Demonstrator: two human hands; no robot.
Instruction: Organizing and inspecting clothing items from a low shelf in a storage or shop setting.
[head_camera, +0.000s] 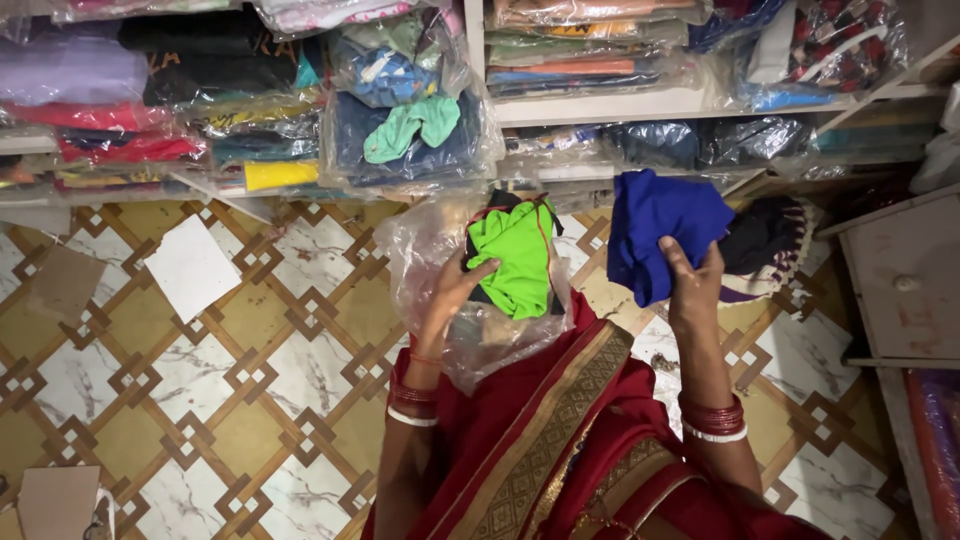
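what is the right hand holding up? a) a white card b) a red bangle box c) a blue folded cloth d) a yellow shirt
c: the right hand grips a blue folded cloth from below, while the left hand is at the clear plastic bag with the green garment.

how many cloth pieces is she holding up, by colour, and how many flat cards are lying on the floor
Green cloth, in the clear plastic bag at the left hand: 1
Blue cloth, in the right hand: 1
White card on the floor: 1
Brown cards on the floor: 2
Total: 5
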